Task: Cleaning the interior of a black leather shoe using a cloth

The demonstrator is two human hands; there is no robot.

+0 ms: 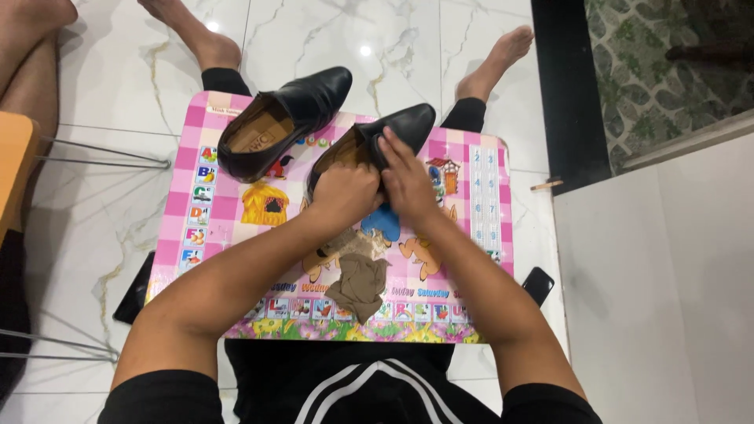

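Observation:
Two black leather shoes sit on a small pink checkered table point(487, 196) over my lap. The left shoe point(287, 118) lies untouched at the far left. My left hand point(344, 192) grips the heel end of the right shoe point(404, 124), fingers curled around its opening. My right hand point(404, 177) presses flat on that shoe's upper, fingers spread toward the toe. A crumpled brown cloth point(360, 283) lies on the table between my forearms.
A dark phone point(539, 284) lies on the marble floor at the table's right edge, another dark flat object point(133, 292) at its left. Metal chair legs point(102, 153) stand at left. A white wall panel point(660, 298) rises at right.

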